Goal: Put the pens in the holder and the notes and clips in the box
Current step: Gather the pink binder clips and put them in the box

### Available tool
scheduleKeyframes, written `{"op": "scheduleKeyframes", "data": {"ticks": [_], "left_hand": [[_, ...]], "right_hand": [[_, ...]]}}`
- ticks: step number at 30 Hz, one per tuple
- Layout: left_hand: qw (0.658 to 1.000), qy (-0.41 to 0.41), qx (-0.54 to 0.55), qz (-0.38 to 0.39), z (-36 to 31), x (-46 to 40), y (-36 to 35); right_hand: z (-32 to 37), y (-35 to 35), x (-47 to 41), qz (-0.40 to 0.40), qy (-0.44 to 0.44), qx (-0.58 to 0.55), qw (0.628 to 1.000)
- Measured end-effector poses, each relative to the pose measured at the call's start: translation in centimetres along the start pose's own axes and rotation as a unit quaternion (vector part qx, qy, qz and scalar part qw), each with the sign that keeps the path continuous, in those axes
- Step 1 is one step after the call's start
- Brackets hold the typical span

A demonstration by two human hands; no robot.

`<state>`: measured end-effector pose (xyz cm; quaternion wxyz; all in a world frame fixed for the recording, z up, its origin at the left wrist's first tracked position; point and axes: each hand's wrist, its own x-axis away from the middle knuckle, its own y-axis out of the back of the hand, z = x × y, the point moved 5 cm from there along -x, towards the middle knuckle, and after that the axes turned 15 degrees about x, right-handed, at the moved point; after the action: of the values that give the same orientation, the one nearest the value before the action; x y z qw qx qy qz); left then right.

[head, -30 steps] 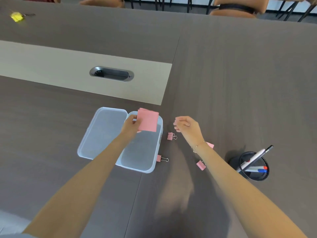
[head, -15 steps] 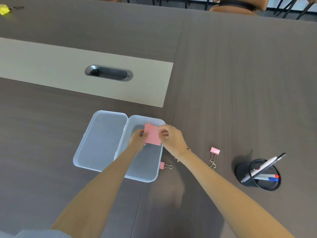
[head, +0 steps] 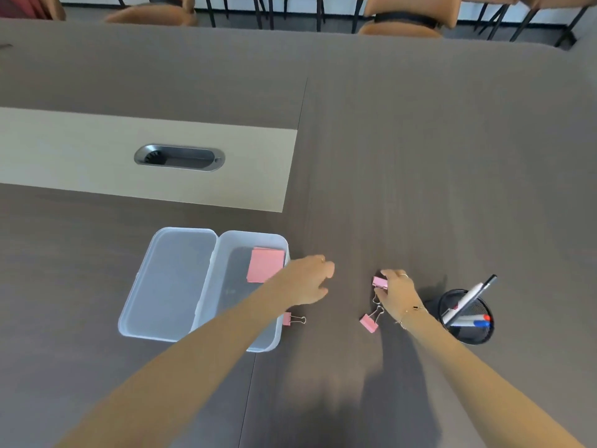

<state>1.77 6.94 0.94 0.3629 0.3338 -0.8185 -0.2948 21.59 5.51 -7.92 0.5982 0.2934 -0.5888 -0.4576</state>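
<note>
From the head camera, the pink sticky notes [head: 265, 265] lie inside the clear plastic box [head: 281, 334], at its far right corner, the lid [head: 168, 279] folded open to the left. The left hand [head: 308, 279] hovers just right of the box, fingers loosely curled and empty. The right hand [head: 399, 294] pinches one pink binder clip [head: 380, 282] on the table [head: 420, 156].

A risk — the clip's small wire loops could slip from the fingertips on lifting, or the left forearm could nudge the box.

Counted: three binder clips visible — the pinched one, a second [head: 369, 322] nearer, a third [head: 292, 318] touching the box wall. Three pens [head: 468, 302] stand in the mesh holder [head: 468, 334].
</note>
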Motion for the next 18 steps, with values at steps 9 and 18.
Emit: {"op": "scheduleKeyframes", "data": {"ticks": [9,18], "left_hand": [[0.963,0.14,-0.212,0.086,3.6,-0.1,-6.2],[0.96,0.153,-0.209,0.11,4.0,0.1,-7.7]], "right_hand": [[-0.4,-0.5,0.8,-0.055,-0.002,0.039,0.998],[-1.5,0.7,1.6,-0.071,-0.041,-0.191,0.978]]}}
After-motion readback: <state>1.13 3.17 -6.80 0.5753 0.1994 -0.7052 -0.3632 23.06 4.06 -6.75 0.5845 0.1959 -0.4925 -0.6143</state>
